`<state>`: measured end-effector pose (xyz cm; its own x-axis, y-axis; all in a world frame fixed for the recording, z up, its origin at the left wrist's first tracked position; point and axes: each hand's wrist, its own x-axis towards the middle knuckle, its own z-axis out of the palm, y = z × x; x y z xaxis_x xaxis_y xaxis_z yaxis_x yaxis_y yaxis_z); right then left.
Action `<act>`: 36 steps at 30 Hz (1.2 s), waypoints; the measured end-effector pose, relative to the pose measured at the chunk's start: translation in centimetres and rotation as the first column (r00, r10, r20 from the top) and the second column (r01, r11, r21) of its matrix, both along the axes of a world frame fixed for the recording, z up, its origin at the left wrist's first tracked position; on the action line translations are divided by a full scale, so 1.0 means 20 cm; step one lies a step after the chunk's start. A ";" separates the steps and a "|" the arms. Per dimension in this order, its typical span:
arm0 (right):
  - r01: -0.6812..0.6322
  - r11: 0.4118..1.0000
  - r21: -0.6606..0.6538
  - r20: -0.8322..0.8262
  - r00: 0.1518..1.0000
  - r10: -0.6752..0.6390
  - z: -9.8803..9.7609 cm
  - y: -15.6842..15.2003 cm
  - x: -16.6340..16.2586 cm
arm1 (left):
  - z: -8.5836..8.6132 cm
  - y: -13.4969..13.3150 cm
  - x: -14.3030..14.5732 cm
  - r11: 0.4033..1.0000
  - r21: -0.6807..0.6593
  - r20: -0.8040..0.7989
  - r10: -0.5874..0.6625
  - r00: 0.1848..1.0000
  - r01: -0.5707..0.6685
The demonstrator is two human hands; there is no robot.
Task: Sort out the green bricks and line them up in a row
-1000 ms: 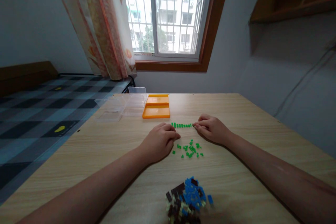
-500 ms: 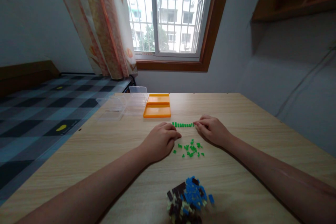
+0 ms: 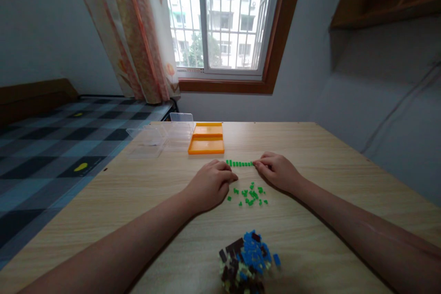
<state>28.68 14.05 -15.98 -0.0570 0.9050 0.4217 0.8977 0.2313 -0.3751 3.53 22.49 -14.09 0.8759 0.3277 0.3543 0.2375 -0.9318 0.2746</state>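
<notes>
A short row of small green bricks (image 3: 239, 163) lies on the wooden table (image 3: 330, 179). My right hand (image 3: 279, 172) rests at the row's right end, fingers pinched together on the end brick. My left hand (image 3: 210, 186) lies curled on the table just left of the row, fingers closed; what it holds, if anything, is hidden. Between and below the hands lies a loose scatter of green bricks (image 3: 250, 195).
A heap of blue, brown and cream bricks (image 3: 246, 262) sits near the front edge. An orange tray (image 3: 206, 138) and clear plastic lids (image 3: 156, 140) lie at the back left. A bed with a checked cover (image 3: 51, 147) stands left of the table.
</notes>
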 end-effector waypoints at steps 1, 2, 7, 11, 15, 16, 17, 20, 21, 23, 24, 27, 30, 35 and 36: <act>-0.005 1.000 -0.001 -0.008 1.000 0.005 0.00 0.00 0.00 | 0.00 0.00 0.00 1.000 0.000 -0.002 0.000 1.000 0.000; -0.008 1.000 0.000 -0.016 1.000 0.008 0.00 0.00 0.00 | 0.00 0.00 0.00 1.000 0.000 -0.004 0.001 1.000 -0.001; -0.012 1.000 -0.004 -0.018 1.000 0.012 0.01 0.00 0.00 | 0.00 0.00 0.00 1.000 0.001 -0.005 0.003 1.000 -0.003; -0.018 1.000 0.015 -0.039 0.999 0.018 0.01 0.00 0.00 | 0.00 0.00 0.00 1.000 0.002 -0.006 0.003 1.000 -0.003; 0.006 0.998 0.062 -0.100 0.995 0.000 0.01 0.00 0.00 | 0.00 0.00 0.00 1.000 0.007 -0.016 0.001 1.000 -0.001; 0.009 0.998 0.058 -0.104 0.995 -0.003 0.01 0.00 0.00 | 0.00 0.00 0.00 1.000 0.007 -0.018 0.001 1.000 -0.001; 0.007 0.999 0.046 -0.097 0.995 -0.003 0.01 0.00 0.01 | 0.00 0.00 0.00 1.000 0.008 -0.019 0.000 1.000 0.000; -0.002 1.000 0.004 -0.051 0.999 0.002 0.01 0.00 0.00 | 0.00 0.00 0.00 1.000 0.004 -0.018 -0.001 1.000 0.001; -0.001 1.000 -0.008 -0.037 0.999 0.001 0.01 0.00 0.00 | 0.00 0.00 0.00 1.000 0.003 -0.020 -0.001 1.000 0.001; 0.007 1.000 -0.024 -0.013 1.000 -0.007 0.01 0.00 0.00 | 0.00 0.00 0.00 1.000 0.003 -0.023 0.000 1.000 0.000; 0.011 0.999 -0.030 -0.004 1.000 -0.011 0.01 0.00 0.00 | 0.00 0.00 0.00 1.000 0.003 -0.024 0.001 1.000 -0.001; 0.022 0.999 -0.039 0.015 1.000 -0.021 0.02 0.00 -0.01 | 0.00 0.00 0.00 1.000 -0.001 -0.019 0.000 1.000 0.000; 0.026 0.999 -0.035 0.001 1.000 -0.026 0.02 0.00 -0.01 | 0.00 0.00 0.00 1.000 -0.005 -0.016 -0.005 1.000 0.005; 0.020 1.000 -0.012 -0.078 0.997 -0.021 0.01 0.00 0.00 | 0.00 0.00 0.00 1.000 -0.012 -0.008 -0.004 1.000 0.004; 0.021 1.000 -0.013 -0.081 0.996 -0.022 0.01 0.00 0.00 | 0.00 0.00 0.00 1.000 -0.014 -0.008 -0.004 1.000 0.004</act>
<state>28.69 14.07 -15.76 -0.0039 0.9105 0.4135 0.8689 0.2078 -0.4493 3.48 22.55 -14.05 0.8800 0.3289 0.3426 0.2361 -0.9289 0.2853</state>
